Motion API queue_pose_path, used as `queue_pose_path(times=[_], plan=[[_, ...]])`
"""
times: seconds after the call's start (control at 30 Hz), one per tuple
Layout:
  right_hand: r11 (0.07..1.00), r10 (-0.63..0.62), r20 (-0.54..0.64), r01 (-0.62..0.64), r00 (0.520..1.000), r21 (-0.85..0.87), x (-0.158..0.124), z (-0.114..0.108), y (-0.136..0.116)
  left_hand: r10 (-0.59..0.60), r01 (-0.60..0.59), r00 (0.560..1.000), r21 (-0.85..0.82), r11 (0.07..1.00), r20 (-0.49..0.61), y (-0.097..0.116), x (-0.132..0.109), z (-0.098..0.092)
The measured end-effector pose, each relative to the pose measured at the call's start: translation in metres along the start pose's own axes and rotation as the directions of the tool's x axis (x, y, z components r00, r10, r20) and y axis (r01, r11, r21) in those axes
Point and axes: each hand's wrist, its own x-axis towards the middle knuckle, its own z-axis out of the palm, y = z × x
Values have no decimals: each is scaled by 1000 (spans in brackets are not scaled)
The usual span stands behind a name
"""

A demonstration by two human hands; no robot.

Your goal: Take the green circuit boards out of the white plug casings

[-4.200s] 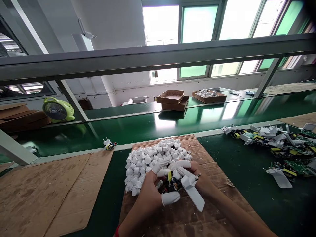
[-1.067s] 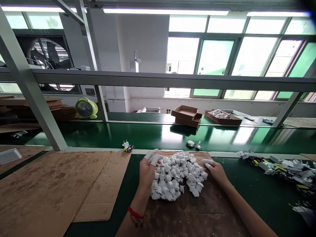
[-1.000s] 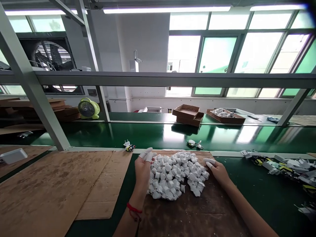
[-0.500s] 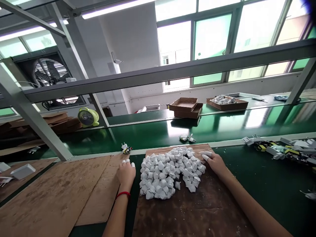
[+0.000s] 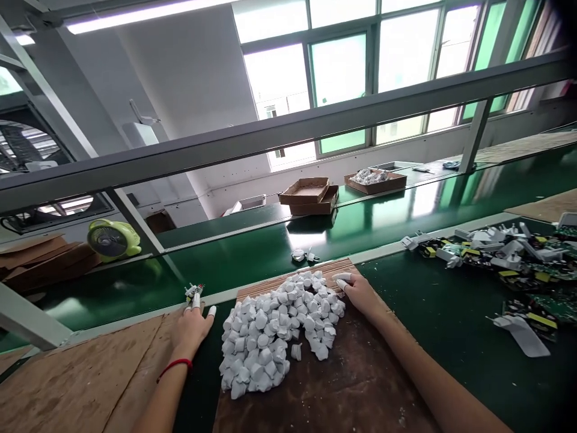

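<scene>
While a large heap of white pieces (image 5: 265,343) remains on the brown board (image 5: 324,397), our left hand (image 5: 193,329) and right hand (image 5: 358,294) flank it, fingers spread and empty, with a pile of white adapters and green circuit boards (image 5: 509,258) right of it.

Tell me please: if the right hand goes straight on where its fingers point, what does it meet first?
The right hand would probably meet the heap of small white pieces first, just ahead of it, though depth is unclear.
</scene>
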Motion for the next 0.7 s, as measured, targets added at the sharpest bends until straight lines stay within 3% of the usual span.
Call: queue_pose_path(times=[0.2, 0.33, 0.57, 0.7], plan=[[1000, 19, 30, -18, 999, -19, 1, -1, 0, -105, 106, 994, -50, 993, 28, -1, 7, 1], [999, 5, 49, -3, 999, -37, 0, -1, -1, -100, 113, 990, -145, 983, 97, -12, 21, -8], [998, -29, 67, 33, 997, -53, -1, 0, -2, -249, 254, 967, -202, 946, 49, -17, 22, -5], [997, -40, 78, 45, 996, -67, 0, 1, -1, -223, 232, 972, -193, 953, 67, -19, 23, -5]])
